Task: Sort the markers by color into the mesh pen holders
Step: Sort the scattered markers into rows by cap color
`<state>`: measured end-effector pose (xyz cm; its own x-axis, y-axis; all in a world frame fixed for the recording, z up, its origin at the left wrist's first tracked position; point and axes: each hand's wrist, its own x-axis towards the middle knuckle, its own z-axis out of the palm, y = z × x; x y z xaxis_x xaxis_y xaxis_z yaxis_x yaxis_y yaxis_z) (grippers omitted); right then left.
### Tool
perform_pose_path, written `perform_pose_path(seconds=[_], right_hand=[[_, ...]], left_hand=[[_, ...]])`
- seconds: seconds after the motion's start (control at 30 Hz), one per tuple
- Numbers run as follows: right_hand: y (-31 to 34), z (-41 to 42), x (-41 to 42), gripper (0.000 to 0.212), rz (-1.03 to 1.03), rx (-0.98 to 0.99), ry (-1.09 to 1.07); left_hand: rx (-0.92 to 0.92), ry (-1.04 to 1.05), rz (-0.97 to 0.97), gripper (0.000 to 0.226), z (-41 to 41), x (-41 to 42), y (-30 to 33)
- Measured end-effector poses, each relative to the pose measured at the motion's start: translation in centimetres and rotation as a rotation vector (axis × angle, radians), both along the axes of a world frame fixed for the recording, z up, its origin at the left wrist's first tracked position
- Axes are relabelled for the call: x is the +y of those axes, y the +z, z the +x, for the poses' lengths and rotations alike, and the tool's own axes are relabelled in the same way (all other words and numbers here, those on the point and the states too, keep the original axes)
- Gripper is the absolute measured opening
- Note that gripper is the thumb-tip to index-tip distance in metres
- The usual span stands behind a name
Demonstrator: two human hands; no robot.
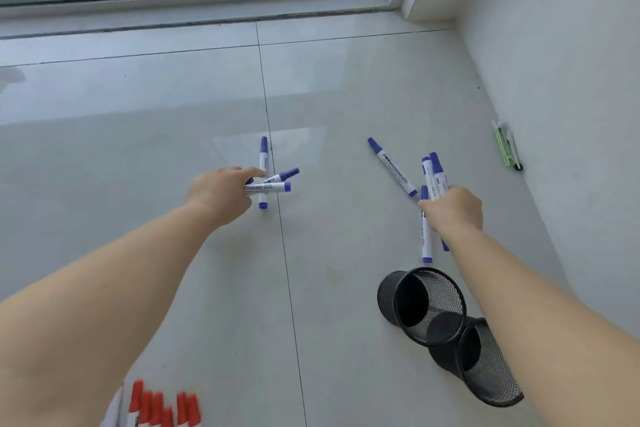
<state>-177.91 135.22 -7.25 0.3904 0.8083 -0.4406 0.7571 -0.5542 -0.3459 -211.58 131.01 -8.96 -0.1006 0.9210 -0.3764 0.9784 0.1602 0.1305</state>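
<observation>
My left hand [221, 194] grips two blue whiteboard markers [273, 184], held just above a third blue marker [263, 163] that lies on the tiled floor. My right hand [453, 210] is closed around a bunch of blue markers [434, 173] pointing away from me. Another blue marker [393, 166] lies loose on the floor between my hands, and one more [426, 239] lies under my right wrist. Two empty black mesh pen holders stand near my right forearm: the nearer-left one [420, 298] and a second [485, 364] partly hidden behind the arm.
Several red markers [162, 406] lie at the bottom left edge of the view. A green and white object [506, 146] rests against the wall [554, 80] on the right. A window sill [194, 15] runs along the far side of the floor.
</observation>
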Motion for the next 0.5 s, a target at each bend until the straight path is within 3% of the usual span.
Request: perform_pose_path(seconds=[0.1,0.3,0.4,0.5], right_hand=[[-1.5,0.3,0.2,0.026,-0.038,-0.058,-0.015],[-3.4,0.8,-0.1,0.021,-0.134,-0.015,-0.141],[-2.5,1.3,0.9,0.018,-0.071,0.001,-0.198],[-1.4,1.3,2.9,0.010,0.046,-0.011,-0.084]], left_hand=[[0.072,-0.097,-0.025,0.037,0.2,0.6,-0.5],[0.059,-0.069,0.061,0.013,1.1,0.6,-1.8],[0.038,-0.022,0.079,0.011,1.3,0.7,-1.7],[-0.009,0.052,0.075,0.012,1.8,0.7,-1.1]])
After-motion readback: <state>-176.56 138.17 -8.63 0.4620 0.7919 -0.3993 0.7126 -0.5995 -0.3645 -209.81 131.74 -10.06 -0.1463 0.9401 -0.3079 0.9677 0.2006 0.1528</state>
